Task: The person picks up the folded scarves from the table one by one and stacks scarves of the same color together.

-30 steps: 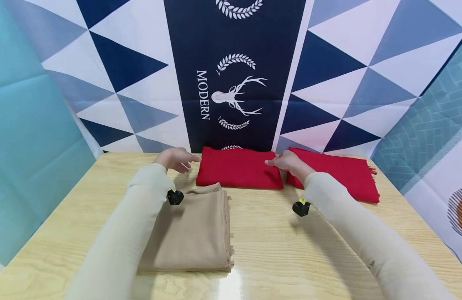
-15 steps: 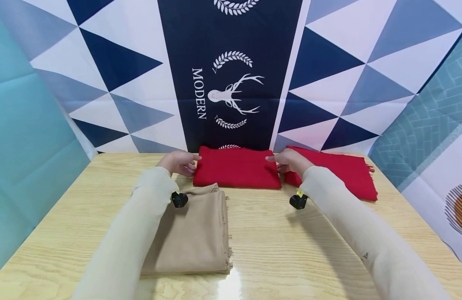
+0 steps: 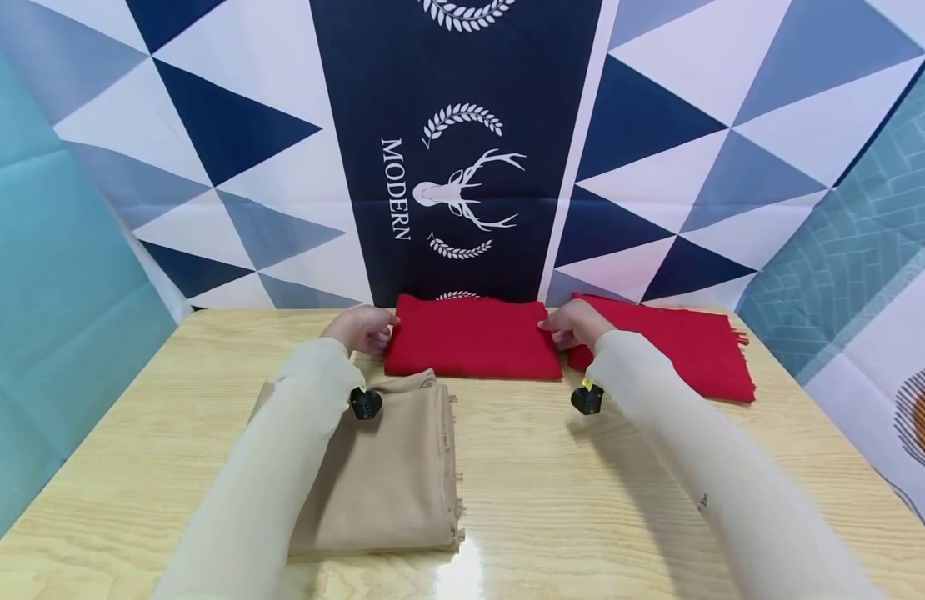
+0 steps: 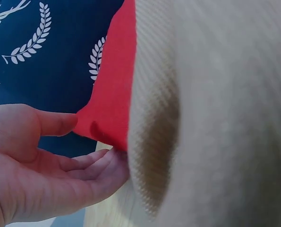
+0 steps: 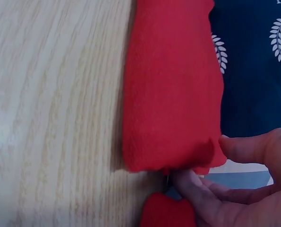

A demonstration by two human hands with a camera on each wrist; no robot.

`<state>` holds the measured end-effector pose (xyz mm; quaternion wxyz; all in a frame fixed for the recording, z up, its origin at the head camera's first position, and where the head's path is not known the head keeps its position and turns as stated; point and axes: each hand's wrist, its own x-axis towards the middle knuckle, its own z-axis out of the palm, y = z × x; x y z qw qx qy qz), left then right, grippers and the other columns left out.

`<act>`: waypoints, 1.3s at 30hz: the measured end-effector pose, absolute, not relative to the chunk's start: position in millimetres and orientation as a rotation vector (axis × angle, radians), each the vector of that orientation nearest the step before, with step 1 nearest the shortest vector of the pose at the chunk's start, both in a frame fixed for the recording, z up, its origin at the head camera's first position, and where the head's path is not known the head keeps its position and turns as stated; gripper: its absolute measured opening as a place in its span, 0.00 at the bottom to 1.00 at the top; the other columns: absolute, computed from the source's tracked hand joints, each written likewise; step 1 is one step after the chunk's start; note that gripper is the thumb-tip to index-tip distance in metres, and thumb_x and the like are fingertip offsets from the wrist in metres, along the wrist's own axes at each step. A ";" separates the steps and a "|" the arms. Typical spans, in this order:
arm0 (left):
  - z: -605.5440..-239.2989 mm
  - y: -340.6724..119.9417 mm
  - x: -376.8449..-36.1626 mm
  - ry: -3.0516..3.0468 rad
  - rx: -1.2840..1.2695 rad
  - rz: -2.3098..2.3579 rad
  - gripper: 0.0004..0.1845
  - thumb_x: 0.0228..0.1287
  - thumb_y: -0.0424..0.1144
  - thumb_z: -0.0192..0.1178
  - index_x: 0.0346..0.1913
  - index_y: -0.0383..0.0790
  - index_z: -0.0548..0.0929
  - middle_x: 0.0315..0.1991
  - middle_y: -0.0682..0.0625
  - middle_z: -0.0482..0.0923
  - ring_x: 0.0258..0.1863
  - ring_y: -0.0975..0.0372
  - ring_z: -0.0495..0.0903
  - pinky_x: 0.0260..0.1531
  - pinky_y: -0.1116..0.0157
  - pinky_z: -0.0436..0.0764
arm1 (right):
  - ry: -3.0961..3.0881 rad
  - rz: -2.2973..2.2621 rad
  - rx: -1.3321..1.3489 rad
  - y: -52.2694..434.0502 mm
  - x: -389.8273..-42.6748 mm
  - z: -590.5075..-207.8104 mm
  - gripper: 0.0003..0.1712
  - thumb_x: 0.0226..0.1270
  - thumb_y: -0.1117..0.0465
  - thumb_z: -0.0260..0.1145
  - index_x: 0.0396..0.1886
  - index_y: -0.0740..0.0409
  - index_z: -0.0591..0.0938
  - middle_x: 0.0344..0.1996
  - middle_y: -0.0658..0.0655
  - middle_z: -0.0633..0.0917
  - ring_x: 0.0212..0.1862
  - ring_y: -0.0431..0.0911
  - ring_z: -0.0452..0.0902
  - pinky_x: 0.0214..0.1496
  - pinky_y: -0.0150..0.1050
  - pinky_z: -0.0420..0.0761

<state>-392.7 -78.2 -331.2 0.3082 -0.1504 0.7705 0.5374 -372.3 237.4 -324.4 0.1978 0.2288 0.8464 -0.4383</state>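
- Item 1, wooden table (image 3: 552, 500): light grain, nearest to me; I take it as my landmark for everything below.
- Item 2, beige folded cloth (image 3: 387, 475): lies flat on the table's near left part, under my left sleeve (image 3: 282, 450); fringe shows along its right edge.
- Item 3, right sleeve (image 3: 702, 475): crosses the table's near right part toward the far edge; a small black wrist camera (image 3: 586, 398) hangs beneath it.
- Item 4, folded red cloth (image 3: 473, 346): rests at the middle of the table's far edge, just beyond the beige cloth and close to it.
- Item 5, left hand (image 3: 363, 327): at the red cloth's left end; in the left wrist view the thumb (image 4: 55, 124) lies on top of the cloth corner and the curled fingers (image 4: 100, 165) reach under it, so I log it as pinching that end.
- Item 6, right hand (image 3: 571, 323): at the red cloth's right end, well apart from the left hand; the right wrist view shows thumb above and fingers below the corner, gripping it.
- Item 7, second red cloth (image 3: 680, 350): on the table's far right, just beside the first, partly behind my right hand, fringe at its right end.
- Item 8, patterned backdrop (image 3: 455, 167): stands behind the table's far edge; navy panel with stag emblem, blue and white triangles either side.
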 end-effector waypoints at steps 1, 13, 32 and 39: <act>-332.6 -78.2 -393.0 2.040 -0.400 1.418 0.22 0.73 0.37 0.45 0.65 0.30 0.61 0.59 0.40 0.66 0.51 0.57 0.70 0.67 0.62 0.71 | 2.372 -1.220 0.645 237.0 -372.5 -325.0 0.22 0.69 0.61 0.61 0.58 0.66 0.71 0.40 0.58 0.71 0.31 0.42 0.73 0.50 0.33 0.79; -339.3 -82.0 -397.0 1.916 -0.356 1.484 0.13 0.75 0.36 0.42 0.28 0.41 0.63 0.13 0.56 0.56 0.15 0.67 0.55 0.27 0.72 0.61 | 2.360 -1.296 0.661 239.6 -374.4 -326.5 0.18 0.66 0.62 0.64 0.52 0.65 0.75 0.33 0.55 0.74 0.33 0.43 0.74 0.55 0.35 0.79; -342.0 -78.6 -397.0 1.951 -0.333 1.555 0.13 0.74 0.36 0.46 0.28 0.41 0.64 0.14 0.55 0.56 0.16 0.67 0.54 0.26 0.72 0.60 | 2.178 -1.471 0.685 242.1 -382.0 -330.3 0.22 0.69 0.60 0.60 0.59 0.60 0.69 0.23 0.48 0.75 0.27 0.38 0.74 0.66 0.38 0.74; -344.0 -74.9 -398.1 2.007 -0.347 1.536 0.06 0.73 0.36 0.48 0.46 0.36 0.69 0.22 0.53 0.66 0.24 0.66 0.66 0.32 0.72 0.71 | 2.115 -1.510 0.653 242.9 -383.1 -332.3 0.30 0.70 0.60 0.59 0.68 0.61 0.63 0.43 0.54 0.73 0.37 0.41 0.74 0.69 0.40 0.71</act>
